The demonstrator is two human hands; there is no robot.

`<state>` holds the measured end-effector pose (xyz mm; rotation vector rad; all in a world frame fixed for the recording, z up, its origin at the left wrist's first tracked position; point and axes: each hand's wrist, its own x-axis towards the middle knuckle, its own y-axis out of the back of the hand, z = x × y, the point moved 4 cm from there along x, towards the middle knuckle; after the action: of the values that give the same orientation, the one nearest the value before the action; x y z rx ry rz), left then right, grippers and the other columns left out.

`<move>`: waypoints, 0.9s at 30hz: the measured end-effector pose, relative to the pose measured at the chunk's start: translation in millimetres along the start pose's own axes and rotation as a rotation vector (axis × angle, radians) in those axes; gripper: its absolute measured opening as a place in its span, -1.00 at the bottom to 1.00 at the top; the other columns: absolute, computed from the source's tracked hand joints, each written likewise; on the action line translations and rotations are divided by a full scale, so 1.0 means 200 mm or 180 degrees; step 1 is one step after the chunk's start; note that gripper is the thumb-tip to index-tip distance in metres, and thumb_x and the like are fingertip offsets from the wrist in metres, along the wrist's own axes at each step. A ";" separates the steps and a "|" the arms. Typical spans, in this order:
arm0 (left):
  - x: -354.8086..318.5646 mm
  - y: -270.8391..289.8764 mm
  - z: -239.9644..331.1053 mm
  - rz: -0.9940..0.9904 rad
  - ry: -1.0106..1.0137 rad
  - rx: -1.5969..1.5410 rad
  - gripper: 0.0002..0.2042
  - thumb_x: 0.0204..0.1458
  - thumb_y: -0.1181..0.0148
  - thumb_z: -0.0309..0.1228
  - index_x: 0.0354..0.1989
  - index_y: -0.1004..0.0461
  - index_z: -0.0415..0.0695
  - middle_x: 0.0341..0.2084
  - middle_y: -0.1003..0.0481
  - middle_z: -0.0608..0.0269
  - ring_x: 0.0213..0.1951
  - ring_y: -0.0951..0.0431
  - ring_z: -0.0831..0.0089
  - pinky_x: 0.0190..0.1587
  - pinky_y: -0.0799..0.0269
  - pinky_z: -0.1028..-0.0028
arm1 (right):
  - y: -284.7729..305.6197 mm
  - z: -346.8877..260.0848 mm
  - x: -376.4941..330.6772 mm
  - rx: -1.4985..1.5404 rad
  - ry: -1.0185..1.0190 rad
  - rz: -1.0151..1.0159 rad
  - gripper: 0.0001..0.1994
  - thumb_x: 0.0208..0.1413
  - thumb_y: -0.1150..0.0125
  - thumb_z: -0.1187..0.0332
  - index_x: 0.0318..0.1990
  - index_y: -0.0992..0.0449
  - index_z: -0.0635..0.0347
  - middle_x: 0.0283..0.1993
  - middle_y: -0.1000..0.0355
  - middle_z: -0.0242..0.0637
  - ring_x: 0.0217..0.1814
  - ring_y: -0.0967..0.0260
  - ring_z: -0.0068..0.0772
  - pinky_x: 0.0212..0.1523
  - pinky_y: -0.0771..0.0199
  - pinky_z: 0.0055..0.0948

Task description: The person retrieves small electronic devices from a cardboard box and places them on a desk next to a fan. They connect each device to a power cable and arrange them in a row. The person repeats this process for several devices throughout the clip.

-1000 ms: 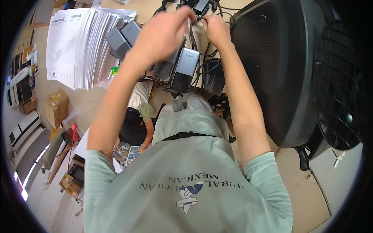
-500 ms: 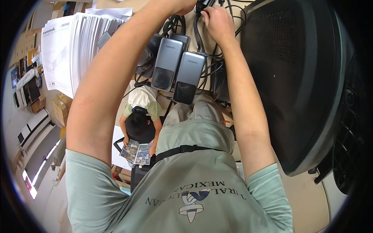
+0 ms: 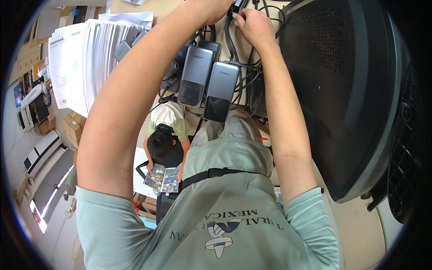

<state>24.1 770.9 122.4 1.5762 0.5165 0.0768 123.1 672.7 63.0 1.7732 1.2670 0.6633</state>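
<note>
At the top edge of the head view, my left hand [image 3: 219,10] closes on a small black device [image 3: 239,5], partly cut off by the picture's edge. My right hand [image 3: 255,26] sits right beside it, with thumb and fingers pinched on a black cable [image 3: 233,16] at the device's near end. Just below my hands, two grey power banks with dark glossy panels lie side by side, the left power bank [image 3: 196,67] and the right power bank [image 3: 222,81]. Another grey power bank [image 3: 210,46] shows partly behind them. Black cables [image 3: 245,63] run around them.
A thick stack of printed paper [image 3: 74,63] stands left of my left arm. A large black casing with vent holes [image 3: 346,90] fills the right side. Below the table edge, a seated person [image 3: 168,121] holds an open comic book [image 3: 163,179]. Cardboard boxes [image 3: 73,128] stand farther left.
The view has shifted slightly, so the power banks and the seated person appear a little lower and further right. Both hands stay together at the device and cable.
</note>
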 end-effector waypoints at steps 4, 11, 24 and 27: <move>-0.08 0.06 0.04 0.0654 -0.0214 0.0057 -0.73 0.19 -0.06 -0.39 0.04 -0.54 -0.06 -0.06 -0.63 0.18 -0.08 -0.67 0.22 -0.09 -0.61 0.27 | -0.01 0.01 -0.01 -0.0024 0.0162 0.0161 -0.70 0.22 -0.22 0.11 -0.27 -0.67 0.15 -0.27 -0.61 -0.07 -0.16 -0.58 0.03 -0.04 -0.55 -0.06; 0.02 0.00 -0.01 -0.0020 -0.0128 -0.0046 -0.73 0.19 -0.05 -0.39 0.02 -0.53 -0.09 -0.07 -0.63 0.15 -0.10 -0.68 0.19 -0.10 -0.61 0.25 | -0.02 0.01 -0.04 -0.0250 0.0301 0.0708 -0.72 0.19 -0.24 0.11 -0.31 -0.65 0.15 -0.30 -0.61 -0.11 -0.19 -0.58 -0.04 -0.12 -0.53 -0.09; -0.01 -0.02 0.01 0.0157 -0.0165 -0.0031 -0.64 0.15 -0.09 -0.41 0.12 -0.50 -0.16 0.09 -0.56 0.09 -0.03 -0.65 0.20 -0.02 -0.58 0.28 | 0.00 -0.07 -0.08 -0.0452 0.0364 0.1356 -0.70 0.07 -0.31 0.14 -0.19 -0.57 0.18 -0.09 -0.47 -0.12 0.11 -0.34 -0.01 0.16 -0.25 0.04; -0.02 -0.01 0.01 0.0221 -0.0168 -0.0027 -0.64 0.14 -0.10 -0.40 0.12 -0.50 -0.17 0.09 -0.56 0.09 -0.04 -0.65 0.20 -0.04 -0.59 0.29 | 0.00 -0.06 -0.04 -0.0382 0.0377 0.1264 -0.70 0.06 -0.32 0.14 -0.22 -0.56 0.17 -0.13 -0.48 -0.12 0.09 -0.35 -0.02 0.15 -0.26 0.03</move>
<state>19.9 767.5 120.8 1.5836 0.4199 0.0898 110.5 669.0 69.8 1.9240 0.9318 1.0584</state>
